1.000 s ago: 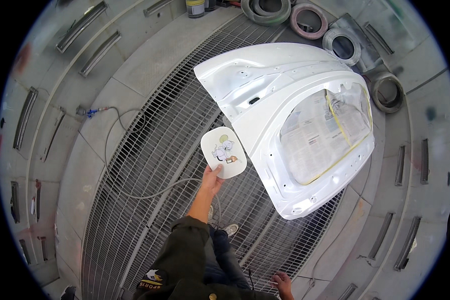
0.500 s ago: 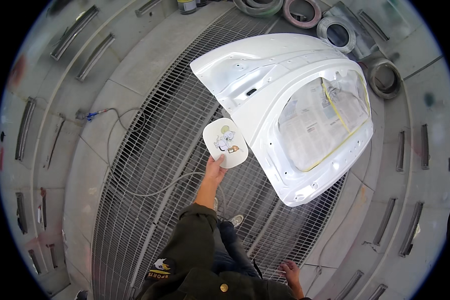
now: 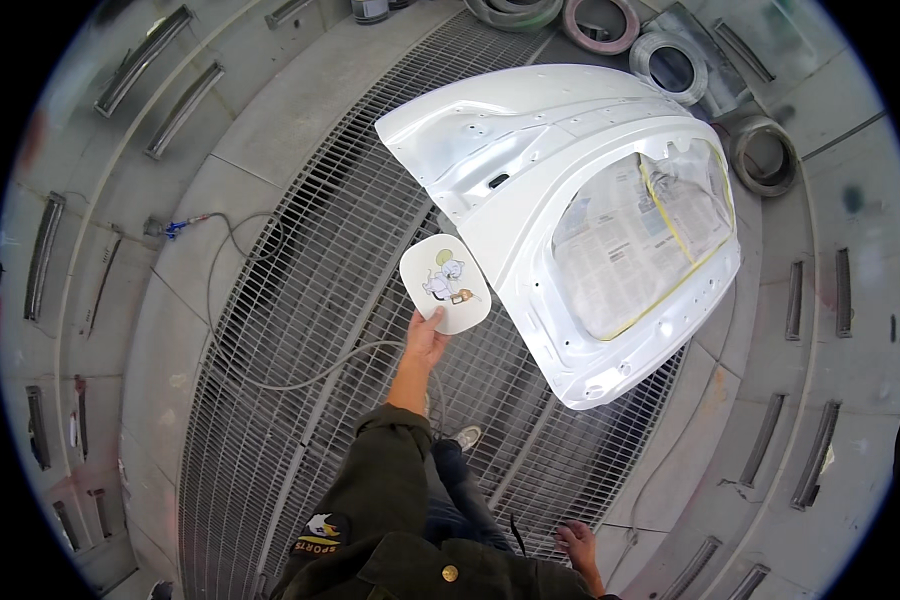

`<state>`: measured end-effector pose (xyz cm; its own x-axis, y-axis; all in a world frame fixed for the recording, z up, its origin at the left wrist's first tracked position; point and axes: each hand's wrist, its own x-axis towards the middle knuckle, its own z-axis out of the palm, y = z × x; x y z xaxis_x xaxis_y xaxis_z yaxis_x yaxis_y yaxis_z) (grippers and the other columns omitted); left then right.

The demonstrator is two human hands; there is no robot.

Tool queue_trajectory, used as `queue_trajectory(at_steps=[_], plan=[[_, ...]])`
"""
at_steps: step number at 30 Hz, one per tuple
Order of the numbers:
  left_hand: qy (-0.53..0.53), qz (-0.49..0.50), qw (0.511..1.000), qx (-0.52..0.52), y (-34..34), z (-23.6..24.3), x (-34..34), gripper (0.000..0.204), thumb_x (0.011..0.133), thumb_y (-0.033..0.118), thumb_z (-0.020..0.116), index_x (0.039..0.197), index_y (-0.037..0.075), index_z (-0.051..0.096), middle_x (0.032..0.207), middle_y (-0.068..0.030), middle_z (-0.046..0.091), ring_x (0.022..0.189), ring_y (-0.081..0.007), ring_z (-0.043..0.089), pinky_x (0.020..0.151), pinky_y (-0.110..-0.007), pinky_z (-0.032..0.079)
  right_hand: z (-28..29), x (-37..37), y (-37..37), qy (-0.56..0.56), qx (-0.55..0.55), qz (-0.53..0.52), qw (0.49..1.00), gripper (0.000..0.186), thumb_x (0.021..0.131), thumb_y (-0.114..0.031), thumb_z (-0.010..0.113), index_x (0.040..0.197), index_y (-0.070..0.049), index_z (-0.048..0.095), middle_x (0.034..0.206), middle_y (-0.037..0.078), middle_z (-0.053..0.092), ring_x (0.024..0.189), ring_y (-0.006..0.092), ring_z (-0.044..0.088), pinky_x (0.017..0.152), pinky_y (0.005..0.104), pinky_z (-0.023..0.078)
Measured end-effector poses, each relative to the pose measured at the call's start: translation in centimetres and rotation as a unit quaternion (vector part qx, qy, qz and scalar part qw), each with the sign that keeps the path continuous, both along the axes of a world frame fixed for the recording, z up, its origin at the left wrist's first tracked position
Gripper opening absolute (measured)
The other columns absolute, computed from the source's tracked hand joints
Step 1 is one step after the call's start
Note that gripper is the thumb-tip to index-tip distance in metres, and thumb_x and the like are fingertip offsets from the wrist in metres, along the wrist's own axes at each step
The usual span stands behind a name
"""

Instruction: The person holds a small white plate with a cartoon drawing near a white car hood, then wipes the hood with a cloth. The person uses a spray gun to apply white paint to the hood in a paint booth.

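Pale grey panelled walls (image 3: pixel 110 215), bearing short dark metal strips (image 3: pixel 185 109), enclose a floor of metal grating (image 3: pixel 250 450) bordered by grey slabs (image 3: pixel 235 150); ring-shaped rolls (image 3: pixel 669 98) lie at the far right, and a grey hose (image 3: pixel 270 388) curves across the grating.

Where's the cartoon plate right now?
Head view, near centre: the cartoon plate is in the left hand, beside the left edge of the white car panel.

Below and left of the left fingers (image 3: pixel 433 320), a sleeve patch (image 3: pixel 320 535) carries one short line of yellow-orange lettering; to their upper right, the newspaper's (image 3: pixel 600 250) print is too small to read.
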<state>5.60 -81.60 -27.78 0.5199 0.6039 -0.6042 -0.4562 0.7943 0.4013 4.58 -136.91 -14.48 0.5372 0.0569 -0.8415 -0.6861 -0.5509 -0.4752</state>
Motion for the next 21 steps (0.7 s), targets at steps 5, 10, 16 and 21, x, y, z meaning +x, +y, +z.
queue_trajectory(at_steps=[5, 10, 16, 21], plan=[[0.010, -0.001, 1.000, -0.005, 0.0, -0.2, 0.0, 0.037, 0.090, 0.000, 0.057, 0.123, 0.012, 0.046, 0.121, -0.0069, 0.056, 0.109, -0.0235, 0.058, 0.089, -0.042, 0.053, 0.7, 0.1, 0.3, 0.004, -0.006, 0.001, 1.000, 0.032, 0.089, -0.009, 0.061, 0.116, 0.001, 0.050, 0.095, 0.012, 0.065, 0.079, 0.0176, 0.065, 0.063, 0.0310, 0.056], [-0.006, -0.001, 1.000, -0.003, 0.1, -0.2, 0.0, 0.038, 0.090, -0.001, 0.057, 0.124, 0.012, 0.046, 0.123, -0.0069, 0.056, 0.111, -0.0235, 0.057, 0.091, -0.042, 0.053, 1.3, 0.1, 0.9, 0.008, -0.010, -0.001, 1.000, 0.032, 0.089, -0.009, 0.061, 0.117, 0.002, 0.050, 0.094, 0.012, 0.065, 0.079, 0.0181, 0.065, 0.063, 0.0310, 0.057], [-0.003, -0.008, 1.000, -0.010, 0.1, 0.5, 0.1, 0.037, 0.090, -0.001, 0.056, 0.124, 0.011, 0.047, 0.123, -0.0072, 0.056, 0.111, -0.0230, 0.057, 0.093, -0.041, 0.051, 1.5, -0.1, 0.9, 0.006, -0.005, 0.007, 1.000, 0.033, 0.089, -0.010, 0.061, 0.117, 0.002, 0.051, 0.095, 0.012, 0.065, 0.080, 0.0182, 0.065, 0.064, 0.0322, 0.057], [-0.012, -0.001, 1.000, -0.009, 0.1, 0.1, -0.1, 0.037, 0.089, -0.002, 0.056, 0.123, 0.010, 0.048, 0.122, -0.0072, 0.057, 0.110, -0.0232, 0.058, 0.093, -0.040, 0.052, 1.7, 0.0, 1.2, 0.009, -0.022, 0.023, 0.999, 0.034, 0.089, -0.010, 0.060, 0.119, 0.002, 0.050, 0.095, 0.012, 0.065, 0.082, 0.0181, 0.065, 0.065, 0.0322, 0.057]])
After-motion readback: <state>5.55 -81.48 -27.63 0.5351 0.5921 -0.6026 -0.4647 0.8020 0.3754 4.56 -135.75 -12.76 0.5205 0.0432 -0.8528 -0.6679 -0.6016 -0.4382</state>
